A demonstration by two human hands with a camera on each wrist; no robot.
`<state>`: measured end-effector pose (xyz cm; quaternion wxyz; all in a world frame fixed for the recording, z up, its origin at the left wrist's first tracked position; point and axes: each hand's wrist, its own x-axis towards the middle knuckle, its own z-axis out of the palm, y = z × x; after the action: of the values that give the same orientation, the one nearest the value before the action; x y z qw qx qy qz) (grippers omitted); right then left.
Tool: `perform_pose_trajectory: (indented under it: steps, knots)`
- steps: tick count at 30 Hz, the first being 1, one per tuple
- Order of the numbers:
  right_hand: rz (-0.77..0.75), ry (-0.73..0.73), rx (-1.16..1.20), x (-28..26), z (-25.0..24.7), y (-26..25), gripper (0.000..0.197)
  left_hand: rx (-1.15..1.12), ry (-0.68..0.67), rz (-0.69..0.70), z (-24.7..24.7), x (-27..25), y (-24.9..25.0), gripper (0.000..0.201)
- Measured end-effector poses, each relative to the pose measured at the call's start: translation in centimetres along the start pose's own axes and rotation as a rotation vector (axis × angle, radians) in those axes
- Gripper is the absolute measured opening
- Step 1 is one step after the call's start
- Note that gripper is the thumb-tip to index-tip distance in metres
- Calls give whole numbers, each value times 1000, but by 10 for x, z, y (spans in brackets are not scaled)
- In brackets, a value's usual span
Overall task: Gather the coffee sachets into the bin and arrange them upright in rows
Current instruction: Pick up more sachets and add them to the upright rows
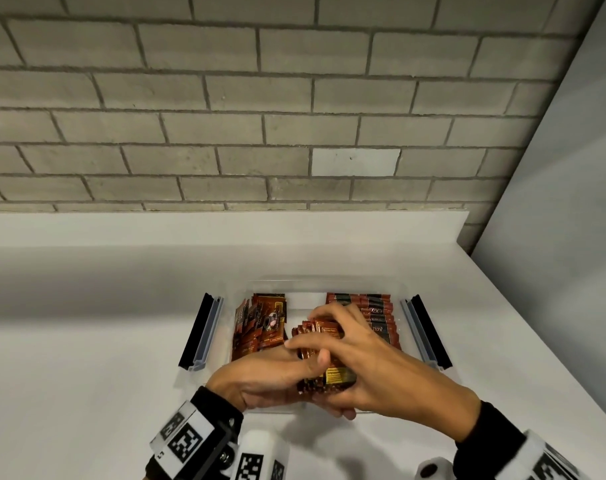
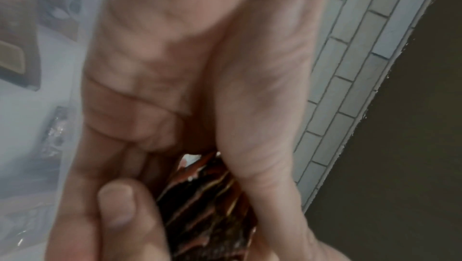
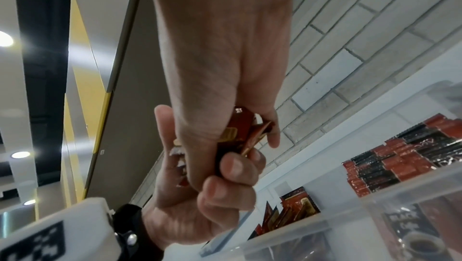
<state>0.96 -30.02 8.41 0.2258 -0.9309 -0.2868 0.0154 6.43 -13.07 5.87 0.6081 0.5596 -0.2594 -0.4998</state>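
A clear plastic bin [image 1: 329, 283] stands on the white counter. Both hands hold one bundle of red-brown coffee sachets [image 1: 329, 332] over the bin's near middle. My left hand [image 1: 280, 370] grips it from the left and below, fingers curled round it [image 3: 225, 184]. My right hand [image 1: 374, 358] covers it from the right and above. The bundle [image 2: 207, 202] shows between palm and thumb in the left wrist view, and again as the bundle [image 3: 240, 132] in the right wrist view. Loose brown sachets [image 1: 258, 323] lean at the bin's left. Red-and-black sachets [image 1: 377, 315] stand in a row on the right.
Black-and-grey latch handles flank the bin, a left latch [image 1: 201, 332] and a right latch [image 1: 426, 332]. A grey brick wall [image 1: 260, 116] rises behind the counter's low back ledge. The counter's right edge [image 1: 523, 341] runs diagonally beside a pale wall.
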Motion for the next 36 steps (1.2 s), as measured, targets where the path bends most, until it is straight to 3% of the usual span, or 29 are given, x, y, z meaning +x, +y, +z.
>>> perform_pose_trajectory:
  steps: [3, 6, 10, 15, 18, 22, 25, 27, 32, 36]
  knots:
    - [-35, 29, -23, 3, 0, 4, 64, -33, 32, 33, 0, 0, 0, 86]
    - [-25, 66, 23, 7, -3, 7, 62, -204, 43, 129, -2, 4, 1, 89]
    - [-16, 44, 10, 13, 1, 5, 66, -363, 157, 46, -10, 8, -4, 110]
    - [28, 61, 2, 15, 5, 2, 79, -361, 103, 109, -9, 9, -8, 74]
    - [51, 66, 34, 14, 5, 4, 81, -334, 102, 122, -6, 9, -5, 73]
    - [61, 92, 48, 14, 4, 7, 77, -359, 111, 124, -8, 8, 2, 44]
    - [85, 109, 74, 17, 0, 7, 85, -320, 139, 75, -12, 7, 9, 35]
    - [89, 86, 62, 20, -3, 7, 83, -306, 130, 46, -13, 9, 12, 38]
    - [71, 90, 74, 24, -4, 8, 64, -334, 94, 94, -11, 15, 15, 76]
    - [103, 102, 67, 24, -3, 7, 66, -390, 109, 127, -10, 19, 10, 78]
